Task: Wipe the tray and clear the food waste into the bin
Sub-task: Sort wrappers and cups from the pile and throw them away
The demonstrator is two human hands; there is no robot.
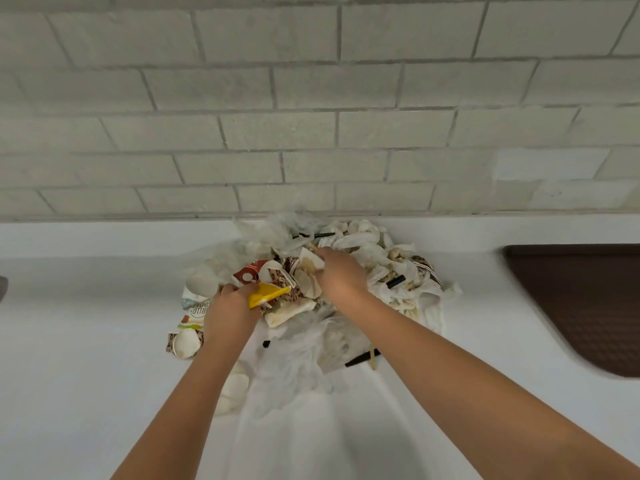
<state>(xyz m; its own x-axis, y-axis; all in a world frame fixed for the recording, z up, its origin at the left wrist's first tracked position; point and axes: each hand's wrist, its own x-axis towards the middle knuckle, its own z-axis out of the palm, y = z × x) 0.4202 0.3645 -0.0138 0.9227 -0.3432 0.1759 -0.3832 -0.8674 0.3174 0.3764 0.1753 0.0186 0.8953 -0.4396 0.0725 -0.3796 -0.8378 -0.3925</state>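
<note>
Left of the left hand [230, 313], a printed paper cup [196, 303] is seen lying on its side at the edge of the waste pile [311, 289], and a pale lid [186, 344] is seen just below it, beside the left wrist. A yellow scrap [265, 295] is pinched by the left hand, whose fingers are curled closed around its near end, while the far end of the scrap points toward the right hand [341, 273]. Between the two hands, a red and white wrapper [250, 271] and stained napkins [306, 275] are heaped together. Something pale at the top of the heap is gripped by the right hand, which is closed with its knuckles up; what exactly is held cannot be told, since the fingers are hidden behind the back of the hand. Below the right forearm, crumpled clear plastic [304, 355] and a black straw [362, 359] are spread toward the viewer. Right of the right hand, white tissues [377, 268] and another black straw [396, 281] are piled. Far to the right, well apart from both hands, a brown tray [585, 303] is set on the white counter [86, 358]. Behind the heap, a grey brick wall [311, 116] is seen. Whether a bin lies beneath the heap cannot be told.
</note>
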